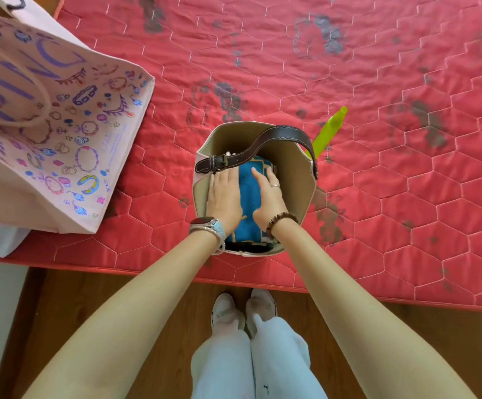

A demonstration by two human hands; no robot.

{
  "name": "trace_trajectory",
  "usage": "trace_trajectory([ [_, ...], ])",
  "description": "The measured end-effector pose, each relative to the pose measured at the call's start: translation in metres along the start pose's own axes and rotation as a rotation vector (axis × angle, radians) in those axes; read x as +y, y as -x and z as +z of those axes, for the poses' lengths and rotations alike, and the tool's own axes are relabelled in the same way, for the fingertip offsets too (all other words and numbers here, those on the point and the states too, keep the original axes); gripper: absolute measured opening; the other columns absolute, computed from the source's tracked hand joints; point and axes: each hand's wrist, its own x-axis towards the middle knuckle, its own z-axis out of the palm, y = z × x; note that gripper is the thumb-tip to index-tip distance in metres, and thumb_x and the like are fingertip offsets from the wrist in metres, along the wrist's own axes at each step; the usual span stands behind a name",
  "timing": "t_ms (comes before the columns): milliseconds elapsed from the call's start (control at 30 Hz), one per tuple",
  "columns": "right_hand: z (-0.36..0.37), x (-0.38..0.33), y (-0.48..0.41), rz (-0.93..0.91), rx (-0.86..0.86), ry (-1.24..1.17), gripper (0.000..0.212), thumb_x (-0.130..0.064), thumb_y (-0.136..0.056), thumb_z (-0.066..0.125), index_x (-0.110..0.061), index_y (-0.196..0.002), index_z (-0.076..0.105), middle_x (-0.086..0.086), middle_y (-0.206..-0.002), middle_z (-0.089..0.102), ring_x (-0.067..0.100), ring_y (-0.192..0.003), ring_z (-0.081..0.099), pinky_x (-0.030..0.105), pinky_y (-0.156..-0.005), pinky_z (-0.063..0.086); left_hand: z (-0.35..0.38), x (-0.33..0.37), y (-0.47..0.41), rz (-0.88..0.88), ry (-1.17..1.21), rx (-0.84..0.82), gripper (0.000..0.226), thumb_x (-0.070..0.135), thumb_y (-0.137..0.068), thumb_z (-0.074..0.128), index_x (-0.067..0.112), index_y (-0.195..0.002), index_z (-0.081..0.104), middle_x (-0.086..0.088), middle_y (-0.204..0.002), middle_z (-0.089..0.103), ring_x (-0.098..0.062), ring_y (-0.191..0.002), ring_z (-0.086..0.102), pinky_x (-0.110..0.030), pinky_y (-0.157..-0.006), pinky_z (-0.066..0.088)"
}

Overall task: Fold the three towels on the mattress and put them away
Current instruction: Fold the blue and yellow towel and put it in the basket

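Pressing flat with straight fingers, the person's left hand (224,194) and right hand (268,197) both lie open, gripping nothing, on a folded blue towel with tan line pattern (247,203). The towel sits inside an upright beige bucket-shaped bag (297,174) on a red quilted mattress (377,197). The flat palms appear meant to push the towel down and seat it level in the bag, which suggests the putting-away stage of the task. Whether other towels lie beneath it cannot be told.

A dark brown leather strap with pale stitching (277,135) arches across the far side of the bag's mouth, just beyond the fingertips. It narrows the opening and is the one thing likely to catch the hands on the way out.

A slim yellow-green plastic object (327,131) pokes out from behind the bag's right rim. Well to the left, a large pale pink fabric tote printed with purple letters and jewellery drawings (61,139) lies on the mattress corner. The person stands on a brown wooden floor (147,298) at the mattress edge.
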Motion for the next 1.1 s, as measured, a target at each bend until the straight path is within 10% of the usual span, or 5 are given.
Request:
trace_trajectory([
  [233, 0.016, 0.001, -0.030, 0.036, -0.113, 0.224, 0.100, 0.012, -0.077, 0.066, -0.018, -0.154, 0.010, 0.007, -0.162, -0.013, 0.025, -0.150, -0.008, 0.044, -0.120, 0.017, 0.008, -0.015, -0.031, 0.057, -0.295, -0.277, 0.089, -0.005, -0.083, 0.061, 0.003, -0.155, 0.009, -0.021, -0.160, 0.012, -0.033, -0.150, 0.010, -0.038, -0.122, 0.016],
  [667, 0.007, 0.009, 0.016, 0.223, -0.193, 0.102, 0.082, 0.009, -0.085, 0.056, -0.014, -0.153, 0.018, 0.011, -0.162, -0.005, 0.022, -0.150, 0.007, 0.027, -0.115, 0.023, 0.008, -0.004, 0.015, -0.158, -0.146, -0.612, 0.099, 0.003, -0.090, 0.062, 0.007, -0.155, -0.012, -0.022, -0.160, -0.022, -0.036, -0.151, -0.006, -0.036, -0.120, 0.012],
  [833, 0.010, 0.008, 0.026, 0.256, -0.219, 0.031, 0.069, 0.004, -0.090, 0.054, -0.007, -0.151, 0.024, 0.010, -0.162, -0.004, 0.019, -0.149, 0.009, 0.017, -0.109, 0.019, 0.006, 0.004, 0.027, -0.284, -0.046, -0.574, 0.091, 0.002, -0.092, 0.060, 0.009, -0.156, -0.005, -0.018, -0.162, -0.018, -0.036, -0.151, 0.006, -0.038, -0.118, 0.021],
  [1100, -0.020, -0.014, 0.062, 0.314, 0.048, -0.435, 0.061, -0.036, -0.097, 0.052, -0.016, -0.149, 0.029, 0.005, -0.153, 0.035, 0.021, -0.138, 0.038, 0.041, -0.113, 0.035, -0.048, 0.030, 0.050, -0.456, 0.450, -0.335, 0.065, 0.022, -0.101, 0.050, 0.012, -0.156, 0.018, -0.010, -0.161, 0.020, -0.026, -0.143, 0.035, -0.041, -0.114, 0.035],
])
